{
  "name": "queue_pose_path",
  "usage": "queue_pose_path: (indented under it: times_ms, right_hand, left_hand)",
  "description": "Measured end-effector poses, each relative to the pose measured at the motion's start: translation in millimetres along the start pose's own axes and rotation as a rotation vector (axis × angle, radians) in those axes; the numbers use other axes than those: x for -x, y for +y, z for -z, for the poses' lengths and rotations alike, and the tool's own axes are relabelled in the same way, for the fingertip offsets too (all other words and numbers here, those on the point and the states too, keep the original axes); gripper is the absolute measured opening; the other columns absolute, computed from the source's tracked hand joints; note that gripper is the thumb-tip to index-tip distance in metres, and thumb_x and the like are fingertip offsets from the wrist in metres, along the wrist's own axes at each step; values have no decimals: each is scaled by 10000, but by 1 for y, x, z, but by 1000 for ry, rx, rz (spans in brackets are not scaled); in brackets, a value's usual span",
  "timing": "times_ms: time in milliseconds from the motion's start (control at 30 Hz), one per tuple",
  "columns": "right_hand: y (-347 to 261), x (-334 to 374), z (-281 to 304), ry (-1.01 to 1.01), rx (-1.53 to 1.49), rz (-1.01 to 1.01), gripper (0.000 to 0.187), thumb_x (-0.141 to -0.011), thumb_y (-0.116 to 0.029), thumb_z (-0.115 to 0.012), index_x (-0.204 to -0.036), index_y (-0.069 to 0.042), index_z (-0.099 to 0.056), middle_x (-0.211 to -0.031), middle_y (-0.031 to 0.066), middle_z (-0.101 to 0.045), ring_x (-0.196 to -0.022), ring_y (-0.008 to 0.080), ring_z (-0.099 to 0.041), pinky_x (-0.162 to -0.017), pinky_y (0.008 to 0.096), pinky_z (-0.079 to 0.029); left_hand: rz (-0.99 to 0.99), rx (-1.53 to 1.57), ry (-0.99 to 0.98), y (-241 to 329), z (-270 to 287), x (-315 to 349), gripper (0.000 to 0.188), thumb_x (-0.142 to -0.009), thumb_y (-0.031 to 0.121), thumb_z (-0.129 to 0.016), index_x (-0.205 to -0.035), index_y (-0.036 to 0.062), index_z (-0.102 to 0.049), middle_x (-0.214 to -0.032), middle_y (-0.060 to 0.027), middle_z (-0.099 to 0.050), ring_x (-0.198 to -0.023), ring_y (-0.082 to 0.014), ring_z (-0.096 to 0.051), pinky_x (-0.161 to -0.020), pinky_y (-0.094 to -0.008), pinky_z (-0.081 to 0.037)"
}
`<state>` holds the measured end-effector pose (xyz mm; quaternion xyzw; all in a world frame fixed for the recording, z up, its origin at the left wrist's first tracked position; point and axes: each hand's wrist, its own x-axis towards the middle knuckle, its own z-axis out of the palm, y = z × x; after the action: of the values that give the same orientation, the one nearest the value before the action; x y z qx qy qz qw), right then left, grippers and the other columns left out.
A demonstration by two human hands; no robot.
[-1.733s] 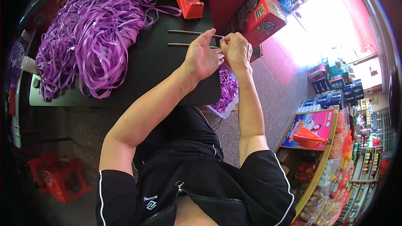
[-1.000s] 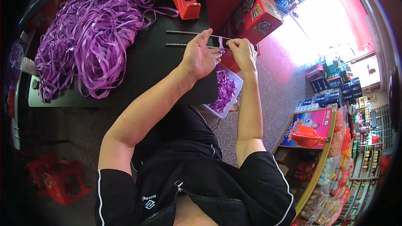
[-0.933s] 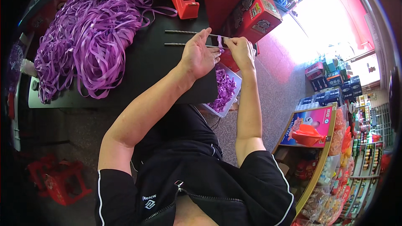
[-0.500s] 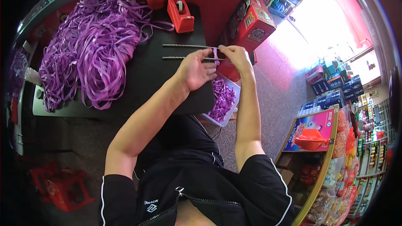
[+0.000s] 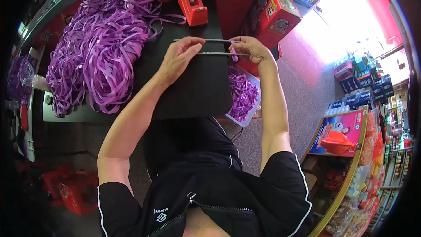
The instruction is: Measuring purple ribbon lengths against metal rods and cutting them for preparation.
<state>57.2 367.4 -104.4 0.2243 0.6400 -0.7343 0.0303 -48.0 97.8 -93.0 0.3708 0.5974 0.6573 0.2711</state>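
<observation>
Two thin metal rods [image 5: 217, 40] run side by side across the right part of a black table [image 5: 188, 92]. A short piece of purple ribbon [image 5: 234, 52] hangs around or across them near their right end. My right hand [image 5: 255, 52] is closed there, fingertips pinching at the ribbon and rod ends. Farther left, my left hand [image 5: 179, 57] has closed its fingers and thumb about the rods; the exact hold is partly hidden. A big tangled heap of purple ribbon [image 5: 109, 52] covers the table's left side. What supports the rods is hidden.
Below the table's right edge stands a white tub [image 5: 252, 113] of purple ribbon pieces [image 5: 241, 94]. A red tape dispenser [image 5: 193, 8] sits at the back. Beyond it is a red carton [image 5: 278, 15]. Goods shelves [image 5: 351, 175] line the right; red stools [image 5: 79, 191] stand lower left.
My left hand has moved left along the rods, away from the ribbon, and its spread fingers have closed. My right hand remains by the ribbon. The view has shifted slightly.
</observation>
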Motion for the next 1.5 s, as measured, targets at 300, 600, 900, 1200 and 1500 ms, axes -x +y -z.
queue_pose_path:
  times_ms: [300,600,900,1200,1500]
  right_hand:
    - [2,1,2,13,-4,-4,351,-846,-112,-696,-1156,4,-578,-938,93,-698,-817,145,-679,-746,284,-550]
    - [53,64,127,236,-48,94,324,-890,-139,-643,-1163,19,-572,-897,66,-660,-737,141,-623,-650,259,-501]
    - [230,52,103,625,1110,-51,428,-903,-395,-595,-1145,-47,-653,-1082,210,-662,-1046,347,-636,-873,411,-494]
    - [79,62,36,843,522,476,226,-944,-162,-574,-1081,-18,-682,-913,112,-704,-758,130,-630,-686,273,-496]
    - [-42,88,-115,421,332,815,169,-933,-72,-585,-1049,-10,-691,-840,28,-670,-723,52,-567,-658,184,-465]
  left_hand:
    - [9,242,14,-2,12,-3,328,-995,224,-466,-1211,7,-584,-1180,-86,-627,-1112,-148,-579,-965,-281,-417]
    - [9,228,7,-2,2,-7,329,-993,237,-477,-1197,7,-594,-1155,-72,-631,-1089,-138,-579,-948,-270,-423]
    - [-297,-592,-260,42,-16,39,224,-874,132,-609,-1071,27,-630,-1077,-133,-635,-1013,-280,-605,-892,-356,-464]
    - [-624,-695,135,40,-9,144,205,-768,-38,-668,-960,34,-661,-1005,-121,-677,-904,-259,-653,-836,-396,-509]
    - [-293,-710,404,-87,8,318,282,-756,19,-651,-1037,36,-640,-1084,-151,-644,-942,-301,-628,-824,-395,-498]
